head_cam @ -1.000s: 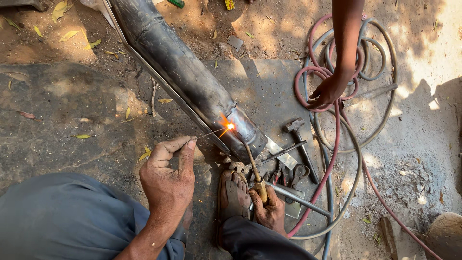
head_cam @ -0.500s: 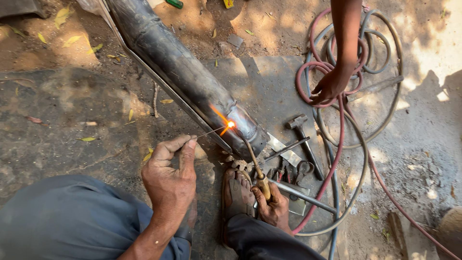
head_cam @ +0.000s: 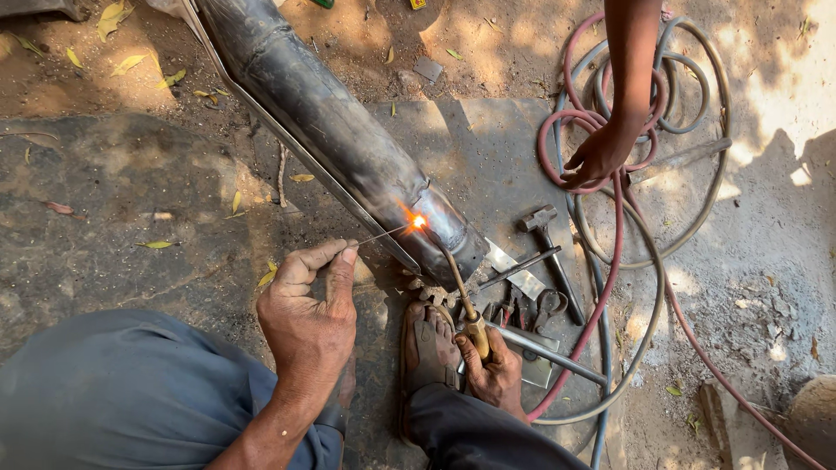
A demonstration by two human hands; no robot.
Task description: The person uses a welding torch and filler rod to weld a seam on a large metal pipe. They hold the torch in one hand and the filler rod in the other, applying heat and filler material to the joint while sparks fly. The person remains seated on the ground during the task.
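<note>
Our left hand (head_cam: 306, 324) pinches the thin filler rod (head_cam: 380, 234) between thumb and fingertips, and our right hand (head_cam: 493, 372) is closed round the brass-handled torch (head_cam: 461, 300), whose bent tip meets the rod's end at the glowing spot (head_cam: 419, 221) on the dark metal cylinder (head_cam: 335, 130) lying aslant on the ground; we judge the joint is best made by keeping flame and rod together at that spot and feeding the rod steadily. The hammer (head_cam: 547, 252) and pliers (head_cam: 547, 306) lie just beside our sandalled foot (head_cam: 427, 348); another person's hand (head_cam: 599, 155) touches the coiled hoses (head_cam: 610, 261), well apart from the flame, and we should mind those hoses.
</note>
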